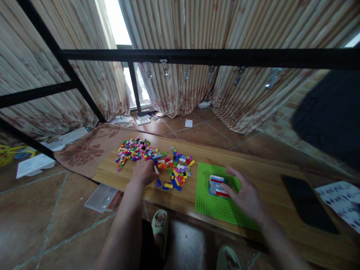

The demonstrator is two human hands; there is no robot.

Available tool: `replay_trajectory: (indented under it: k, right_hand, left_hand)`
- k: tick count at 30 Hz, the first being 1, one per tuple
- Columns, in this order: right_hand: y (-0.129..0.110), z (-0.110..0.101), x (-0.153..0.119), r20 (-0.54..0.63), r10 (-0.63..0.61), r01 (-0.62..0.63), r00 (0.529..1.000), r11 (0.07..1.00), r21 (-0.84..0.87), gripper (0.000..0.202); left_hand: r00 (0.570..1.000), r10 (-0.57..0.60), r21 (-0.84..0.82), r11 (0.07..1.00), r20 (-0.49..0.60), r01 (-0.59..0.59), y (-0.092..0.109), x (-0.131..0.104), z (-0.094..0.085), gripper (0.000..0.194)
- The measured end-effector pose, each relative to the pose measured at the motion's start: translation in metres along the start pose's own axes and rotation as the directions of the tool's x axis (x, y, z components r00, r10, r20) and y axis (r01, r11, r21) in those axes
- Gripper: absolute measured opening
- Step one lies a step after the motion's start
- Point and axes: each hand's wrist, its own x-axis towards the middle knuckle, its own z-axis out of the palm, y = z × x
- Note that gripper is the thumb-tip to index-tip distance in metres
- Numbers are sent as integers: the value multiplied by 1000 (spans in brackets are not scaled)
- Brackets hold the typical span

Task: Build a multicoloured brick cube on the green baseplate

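Head view: two hands, one wooden table (267, 172). Left hand (143, 173): fingers narrow, holding one white brick (156, 169), near one small-brick pile (134, 148) and one scatter of larger bricks (177, 170), both too many to count. Right hand (247, 193): thumb and fingers wide, beside one striped block (217, 185) on one green board (205, 203); contact unclear. Two slippers (161, 221) below.

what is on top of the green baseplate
On the green baseplate sits a small brick build with red, white and light-blue rows. The right hand reaches over its right side, covering part of the build and baseplate. The studs beneath the build are hidden.
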Motion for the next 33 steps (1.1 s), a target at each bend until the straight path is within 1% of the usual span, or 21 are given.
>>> replay_trajectory:
  k: [4,6,8,10,12,13,15,16,17,19,21,23,25,29,31,33]
  right_hand:
    - [-1,-4,1,-93,28,-22,995,997,68,54]
    - [-1,-6,1,-153,56,-42,987,995,92,49]
    - [-2,-8,2,-217,89,-67,972,992,107,45]
    - [-1,-9,3,-287,133,-101,949,987,124,42]
    - [-1,-10,4,-339,187,-143,922,978,152,40]
    - [-1,-11,4,-353,214,-162,911,972,170,40]
    - [-1,-11,5,-360,248,-185,900,962,199,40]
    - [-1,-11,5,-356,252,-187,900,960,206,40]
    - [-1,-11,5,-351,250,-184,902,960,210,40]
    - [-3,-9,5,-335,240,-174,911,961,215,39]
    - [-4,-8,5,-307,232,-165,923,959,230,39]
    - [-5,-6,4,-280,229,-159,932,955,250,38]
    - [-6,-4,3,-263,223,-152,939,952,268,36]
    - [-4,-1,3,-247,216,-143,945,949,283,35]
    - [-2,0,3,-233,214,-146,949,949,278,35]
    - [0,0,3,-212,213,-153,954,951,269,34]
  left_hand:
    - [998,31,-44,998,-54,-33,0,1,-3,25]
    - [998,43,-140,989,-45,-49,-1,3,-4,25]
    - [996,85,-306,948,-20,-87,-2,3,-4,28]
    - [984,176,-496,854,-10,-158,0,2,-5,32]
    - [957,291,-664,712,-19,-230,8,-2,-8,33]
    - [937,348,-731,636,-14,-247,13,-4,-9,33]
    - [895,446,-835,496,11,-238,28,-10,-10,31]
    - [872,488,-870,441,29,-218,35,-13,-10,31]
    - [856,515,-899,393,39,-195,43,-15,-10,31]
    - [830,555,-927,338,58,-161,57,-19,-7,33]
    - [808,585,-932,326,66,-160,69,-20,-3,33]
    - [800,597,-923,339,62,-182,78,-20,2,32]
    - [791,609,-916,344,49,-208,86,-20,7,28]
    - [755,656,-903,334,16,-271,98,-20,18,24]
    - [758,652,-861,387,3,-330,102,-19,22,25]
    - [776,630,-776,493,8,-393,104,-19,23,24]
